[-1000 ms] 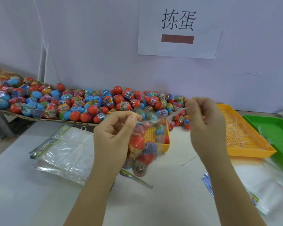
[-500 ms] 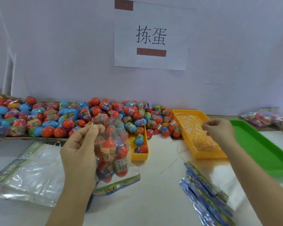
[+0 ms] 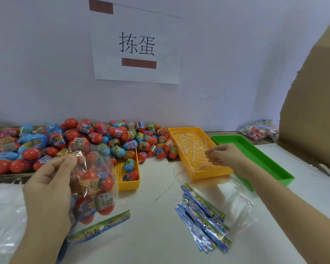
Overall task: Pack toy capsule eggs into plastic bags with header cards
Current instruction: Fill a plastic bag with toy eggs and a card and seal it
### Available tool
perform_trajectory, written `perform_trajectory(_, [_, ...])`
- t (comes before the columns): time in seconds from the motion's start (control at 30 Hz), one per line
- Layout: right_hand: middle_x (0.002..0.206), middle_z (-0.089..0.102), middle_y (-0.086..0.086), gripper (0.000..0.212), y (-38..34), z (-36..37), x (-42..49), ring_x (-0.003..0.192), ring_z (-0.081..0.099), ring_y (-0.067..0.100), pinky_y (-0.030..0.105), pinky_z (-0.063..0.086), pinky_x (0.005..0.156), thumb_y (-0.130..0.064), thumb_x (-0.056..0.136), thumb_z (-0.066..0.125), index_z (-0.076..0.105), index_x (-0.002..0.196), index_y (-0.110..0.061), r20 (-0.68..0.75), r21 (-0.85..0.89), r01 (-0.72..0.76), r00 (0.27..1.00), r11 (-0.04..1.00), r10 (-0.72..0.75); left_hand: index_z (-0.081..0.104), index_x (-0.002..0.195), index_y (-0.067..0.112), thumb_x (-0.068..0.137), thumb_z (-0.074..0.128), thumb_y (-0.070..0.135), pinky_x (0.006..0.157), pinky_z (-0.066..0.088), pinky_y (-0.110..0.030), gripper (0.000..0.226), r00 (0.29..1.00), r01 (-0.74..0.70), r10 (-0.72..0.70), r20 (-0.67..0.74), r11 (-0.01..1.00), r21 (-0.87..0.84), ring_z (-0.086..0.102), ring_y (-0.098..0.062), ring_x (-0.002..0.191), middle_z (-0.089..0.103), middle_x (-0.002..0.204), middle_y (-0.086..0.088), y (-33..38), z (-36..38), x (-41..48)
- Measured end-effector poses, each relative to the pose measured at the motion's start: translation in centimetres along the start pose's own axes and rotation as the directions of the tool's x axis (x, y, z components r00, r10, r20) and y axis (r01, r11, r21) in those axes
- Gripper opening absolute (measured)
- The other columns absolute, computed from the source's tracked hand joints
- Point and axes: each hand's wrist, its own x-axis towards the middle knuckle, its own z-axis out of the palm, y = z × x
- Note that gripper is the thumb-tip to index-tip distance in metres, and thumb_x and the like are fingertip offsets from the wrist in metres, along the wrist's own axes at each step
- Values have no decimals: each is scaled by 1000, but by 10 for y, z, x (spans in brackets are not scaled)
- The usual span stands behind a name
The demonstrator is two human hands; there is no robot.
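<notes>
Single head-worn wide-angle view, facing forward-down over white tabletop (image 3: 156, 235); left hand (image 3: 48, 187) 8 o'clock, right hand (image 3: 225, 156) 4 o'clock, close.

Three trays sit on the bench (image 3: 151, 241): a small yellow tray (image 3: 129, 185), a larger yellow tray (image 3: 208, 173) and one green tray (image 3: 255, 153). There is one paper sign (image 3: 137, 44), one cardboard box (image 3: 312, 111) and one filled bag (image 3: 95, 187) with at least four eggs inside. The loose eggs (image 3: 65, 141) in the heap are too many to count, as are the flat bags (image 3: 204, 216) in their single stack.
</notes>
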Motion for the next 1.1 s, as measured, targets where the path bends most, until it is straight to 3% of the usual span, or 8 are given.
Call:
perform_trajectory(0.23, [106, 71, -3, 28, 21, -14, -25, 101, 61, 12, 31, 44, 97, -5, 91, 52, 74, 95, -22, -22, -367, 168, 982, 915, -190, 72, 87, 30, 92, 62, 30, 80, 55, -55, 11, 1000, -3, 3, 0, 1000, -10, 68, -25, 100, 73, 98, 5, -1, 1, 1])
perform_trajectory(0.43, [108, 64, -21, 23, 43, -30, -42, 110, 54, 4, 33, 7, 108, -23, 95, 52, 68, 104, -38, 62, -768, 289, 922, 571, -382, 70, 104, 23, 92, 63, 33, 78, 56, -52, 17, 1000, -14, 13, -18, 1000, -4, 68, -27, 101, 72, 102, 2, -4, 1, 3])
perform_trajectory(0.6, [120, 59, -26, 25, 66, -43, -60, 116, 51, -1, 29, 14, 107, -28, 94, 54, 64, 115, -38, 224, -836, 381, 894, 394, -389, 70, 105, 23, 92, 62, 34, 79, 56, -54, 19, 1000, -18, 18, -1, 1000, -3, 67, -26, 101, 71, 107, 1, -5, 0, 4])
perform_trajectory(0.73, [101, 68, -24, 25, 33, -61, -71, 90, 60, -12, 5, 39, 81, -20, 91, 63, 67, 95, -44, 228, -595, 440, 895, 672, -384, 71, 86, 29, 93, 61, 30, 75, 55, -45, 13, 998, -62, 61, 25, 998, 14, 68, -21, 95, 72, 94, 5, -6, 1, 3])
perform_trajectory(0.83, [95, 74, -15, 24, -4, -84, -65, 87, 66, -3, 22, 49, 83, -16, 87, 68, 75, 86, -39, -8, -131, 450, 891, 883, -455, 70, 86, 30, 93, 60, 29, 75, 55, -44, 12, 997, -67, 66, 42, 998, 12, 67, -21, 97, 71, 96, 5, -7, 0, 2])
perform_trajectory(0.93, [102, 74, 0, 22, -31, -89, -53, 83, 70, 18, 33, 56, 75, -36, 84, 62, 77, 95, -23, 20, 458, 358, 911, 814, -412, 70, 86, 31, 94, 60, 29, 74, 55, -43, 12, 998, -60, 59, 37, 998, 13, 66, -23, 100, 71, 98, 6, -7, 0, 4])
perform_trajectory(1.03, [96, 71, -1, 26, -38, -62, -37, 70, 64, 14, 35, 51, 70, -27, 94, 51, 68, 110, -17, 338, 122, 146, 924, 982, -180, 71, 83, 34, 93, 61, 28, 77, 56, -48, 15, 997, -75, 74, 28, 997, 35, 67, -22, 96, 72, 91, 9, -9, 2, 0])
perform_trajectory(1.1, [82, 70, -11, 20, -57, -57, -20, 61, 57, 3, 29, 53, 67, -21, 93, 58, 67, 110, -23, 262, 67, 79, 960, 995, -94, 72, 79, 36, 92, 62, 26, 75, 56, -48, 19, 997, -79, 78, 24, 996, 44, 68, -23, 93, 73, 85, 11, -10, 4, 0])
